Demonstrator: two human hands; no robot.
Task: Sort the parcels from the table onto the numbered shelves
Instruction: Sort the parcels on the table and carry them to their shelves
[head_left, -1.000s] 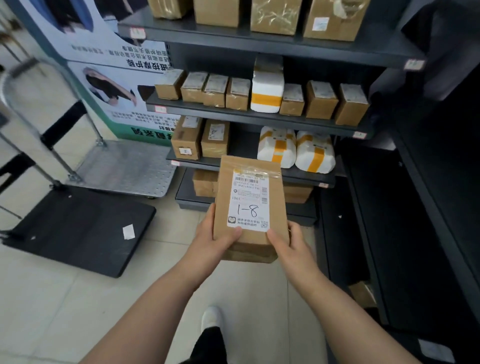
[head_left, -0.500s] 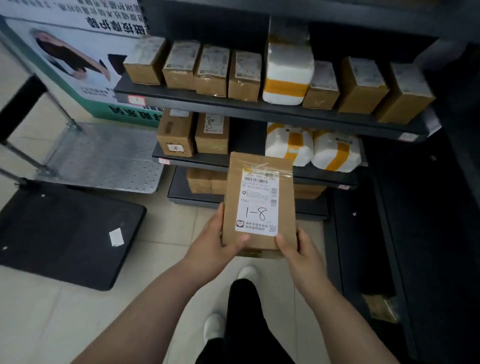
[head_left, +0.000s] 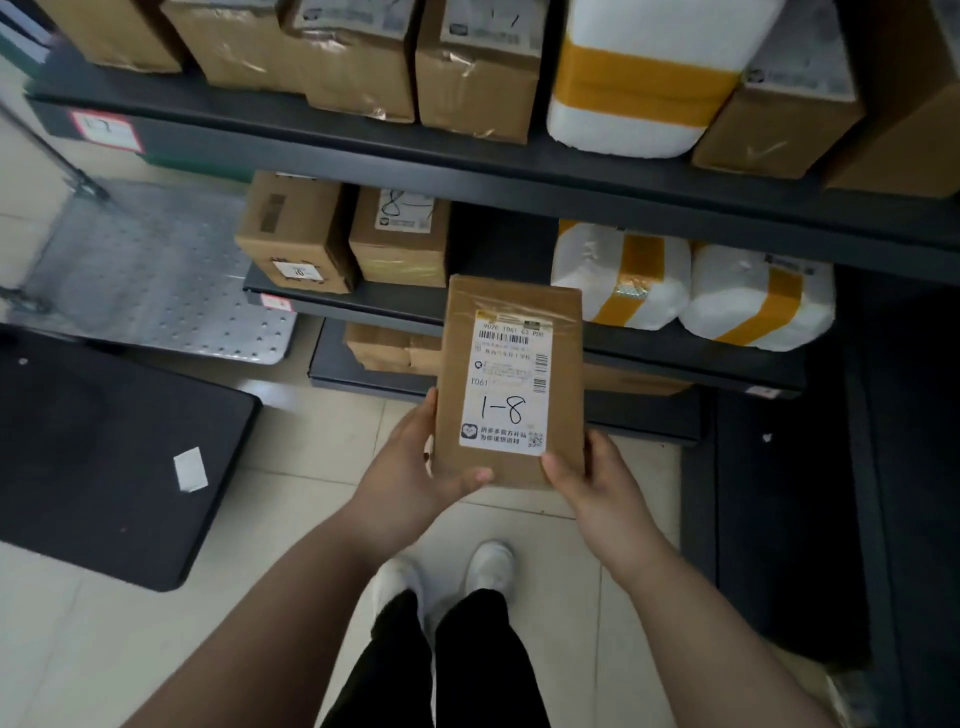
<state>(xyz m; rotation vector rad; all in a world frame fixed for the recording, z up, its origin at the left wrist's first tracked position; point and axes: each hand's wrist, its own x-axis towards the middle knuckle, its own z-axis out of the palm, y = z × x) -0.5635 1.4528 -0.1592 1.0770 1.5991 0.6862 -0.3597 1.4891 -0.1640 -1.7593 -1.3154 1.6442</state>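
**Parcel "1-8" in both hands, in front of the shelves**

Left hand (head_left: 415, 467): grips the parcel (head_left: 509, 332) at its lower left edge, thumb curled over the front face, fingers behind and out of our sight. Right hand (head_left: 597, 478): grips the lower right corner the same way, thumb tip on the front just below the label (head_left: 506, 389).

Parcel: flat, brown, upright, label towards us. We read "1-8" handwritten under the barcodes. It touches no shelf and is in the air above the tiled floor (head_left: 285, 457), with white shoes (head_left: 488, 564) below it.

Middle shelf (head_left: 363, 304), behind it: brown boxes (head_left: 293, 231) at the left end, white bundles (head_left: 621, 275) with yellow tape to the right. In our view the parcel's top edge overlaps this shelf's front, between the two groups.

Upper shelf (head_left: 363, 150): a row of cartons (head_left: 467, 67) and one white wrapped package (head_left: 649, 78). Its red-edged tag (head_left: 106, 130) is too blurred to read.

Bottom shelf (head_left: 358, 379): brown packets (head_left: 389, 348), partly hidden.

On the floor to the left: black cart (head_left: 104, 457), silver cart (head_left: 156, 275) behind it.
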